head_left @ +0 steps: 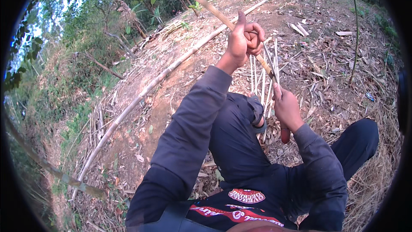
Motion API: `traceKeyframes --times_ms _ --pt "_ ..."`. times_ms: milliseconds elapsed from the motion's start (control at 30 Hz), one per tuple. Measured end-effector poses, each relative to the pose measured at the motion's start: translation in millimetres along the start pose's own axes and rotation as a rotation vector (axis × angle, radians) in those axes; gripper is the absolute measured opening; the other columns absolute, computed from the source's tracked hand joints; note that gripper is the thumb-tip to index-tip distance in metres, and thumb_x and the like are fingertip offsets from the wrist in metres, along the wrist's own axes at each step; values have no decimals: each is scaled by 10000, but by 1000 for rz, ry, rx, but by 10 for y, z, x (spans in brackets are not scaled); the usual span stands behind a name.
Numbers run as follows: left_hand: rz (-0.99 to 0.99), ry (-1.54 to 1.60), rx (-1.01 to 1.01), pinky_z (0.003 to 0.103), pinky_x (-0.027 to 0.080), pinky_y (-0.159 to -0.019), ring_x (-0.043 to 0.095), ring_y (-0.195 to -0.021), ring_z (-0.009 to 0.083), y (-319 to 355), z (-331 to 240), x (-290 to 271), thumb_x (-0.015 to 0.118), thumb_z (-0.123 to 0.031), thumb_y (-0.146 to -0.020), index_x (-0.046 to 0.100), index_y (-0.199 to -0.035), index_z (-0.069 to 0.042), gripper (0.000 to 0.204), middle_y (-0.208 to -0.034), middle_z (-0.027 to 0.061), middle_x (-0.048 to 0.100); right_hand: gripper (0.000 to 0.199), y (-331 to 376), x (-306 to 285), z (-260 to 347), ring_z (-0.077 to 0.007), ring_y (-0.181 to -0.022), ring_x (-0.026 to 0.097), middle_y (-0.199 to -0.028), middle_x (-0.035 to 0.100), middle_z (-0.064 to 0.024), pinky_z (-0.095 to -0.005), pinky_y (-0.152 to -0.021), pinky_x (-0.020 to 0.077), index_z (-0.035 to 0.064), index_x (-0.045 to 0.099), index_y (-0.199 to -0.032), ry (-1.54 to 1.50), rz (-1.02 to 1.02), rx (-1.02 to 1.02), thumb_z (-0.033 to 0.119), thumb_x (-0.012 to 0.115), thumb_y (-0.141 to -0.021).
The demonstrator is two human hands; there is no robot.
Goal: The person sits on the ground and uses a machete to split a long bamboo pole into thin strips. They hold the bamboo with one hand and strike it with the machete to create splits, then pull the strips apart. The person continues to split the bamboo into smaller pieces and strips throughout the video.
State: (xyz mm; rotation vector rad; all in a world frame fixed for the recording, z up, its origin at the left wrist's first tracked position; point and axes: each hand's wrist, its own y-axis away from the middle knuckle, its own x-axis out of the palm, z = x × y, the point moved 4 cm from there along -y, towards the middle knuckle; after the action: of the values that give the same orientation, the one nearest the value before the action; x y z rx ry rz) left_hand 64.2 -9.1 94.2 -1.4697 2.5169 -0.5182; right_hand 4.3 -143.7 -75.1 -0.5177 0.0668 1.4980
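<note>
At upper centre, the left hand [244, 41] grips a bamboo strip [206, 4]. Right of centre, the right hand [287, 108] holds a brown-handled knife [285, 135].

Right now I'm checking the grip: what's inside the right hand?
A knife handle: its red-brown end shows below the right hand; the part within the grip is covered.
</note>
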Motion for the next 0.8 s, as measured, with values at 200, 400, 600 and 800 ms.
traceKeyframes --times_ms 200,400,600,800 --pt "-9 -37 17 289 212 -428 169 -381 109 17 -4 74 200 -662 -997 531 -739 -4 780 -429 -46 213 435 15 30 12 -478 -775 642 -745 628 -308 -510 -685 485 -86 614 -899 57 -22 3 329 522 -990" --pt "-20 -20 28 282 208 -410 200 -371 107 19 36 18 217 -669 -992 547 -724 1 793 -429 -40 243 303 9 76 -53 -480 -804 644 -804 646 -312 -516 -714 497 -87 602 -950 91 6 -39 212 555 -932" --pt "-9 -35 47 263 191 -380 230 -352 89 3 30 49 234 -699 -974 564 -702 1 820 -423 -44 268 275 20 86 -56 -473 -817 645 -837 645 -315 -515 -725 502 -91 587 -961 95 8 -42 178 553 -918" --pt "-6 -45 34 288 221 -420 202 -378 114 23 -2 70 222 -621 -1016 542 -735 3 755 -435 -41 221 285 27 86 -55 -461 -800 652 -819 648 -306 -507 -715 507 -101 583 -950 99 5 -53 180 562 -905"
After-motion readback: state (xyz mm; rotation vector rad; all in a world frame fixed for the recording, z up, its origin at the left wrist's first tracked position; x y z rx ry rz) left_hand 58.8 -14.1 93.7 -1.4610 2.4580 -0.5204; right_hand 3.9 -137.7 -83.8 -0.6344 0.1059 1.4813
